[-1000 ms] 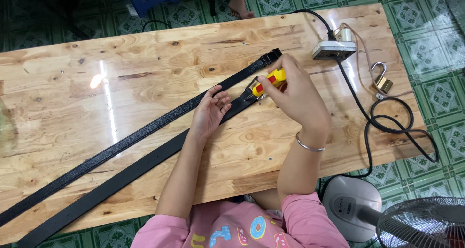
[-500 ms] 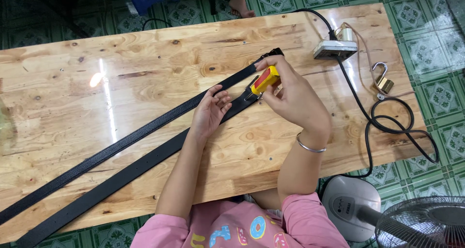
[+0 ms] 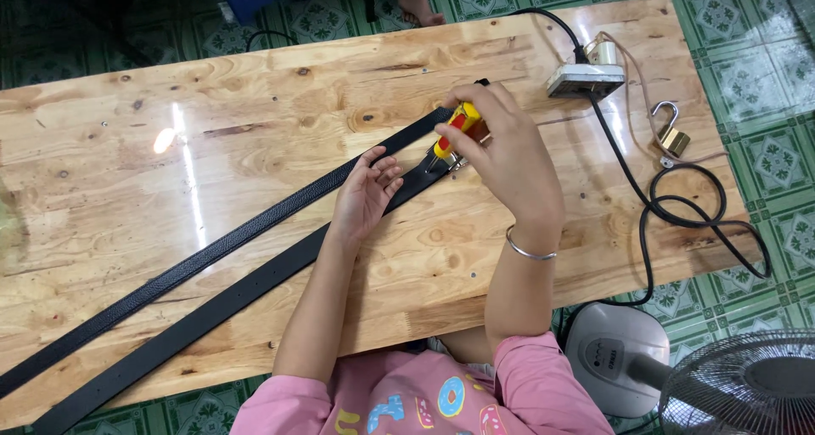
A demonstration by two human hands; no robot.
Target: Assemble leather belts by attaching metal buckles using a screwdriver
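Observation:
Two long black belts lie diagonally across the wooden table (image 3: pixel 255 87). The nearer belt (image 3: pixel 229 299) runs up to a metal buckle end under my hands. My left hand (image 3: pixel 365 193) lies flat on this belt, pressing it down just left of the buckle. My right hand (image 3: pixel 501 151) grips a yellow and red screwdriver (image 3: pixel 452 129), held almost upright with its tip down at the buckle. The farther belt (image 3: pixel 212 252) runs parallel above it, its upper end hidden behind my right hand.
A white power strip (image 3: pixel 584 78) with a black cable (image 3: pixel 679 210) sits at the table's right end, beside a brass padlock (image 3: pixel 672 136). A standing fan (image 3: pixel 739 392) is on the tiled floor at lower right. A person's bare foot (image 3: pixel 420 6) shows beyond the far edge.
My right hand has turned the screwdriver from lying sideways to nearly upright, tip down on the buckle. My left hand has stayed on the belt.

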